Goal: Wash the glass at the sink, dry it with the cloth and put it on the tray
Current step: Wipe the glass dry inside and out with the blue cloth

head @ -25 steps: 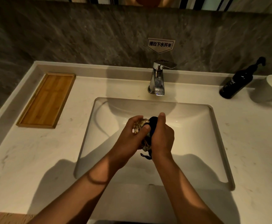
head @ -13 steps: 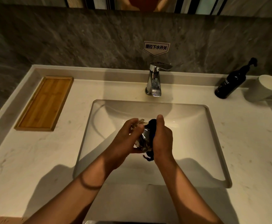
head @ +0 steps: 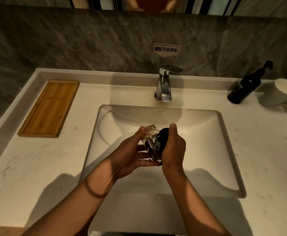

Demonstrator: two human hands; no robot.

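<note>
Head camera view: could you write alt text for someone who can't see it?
Over a white sink, the left hand holds a clear glass while the right hand presses a dark cloth against it. An empty wooden tray sits on the counter to the left, behind the tap.

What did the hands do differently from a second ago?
Very little. The left hand has opened its fingers, so more of the glass shows; earlier they curled over it. The right hand keeps pressing the dark cloth against the glass. Nothing was let go. Tray, tap, bottle and mug stayed put.
</note>
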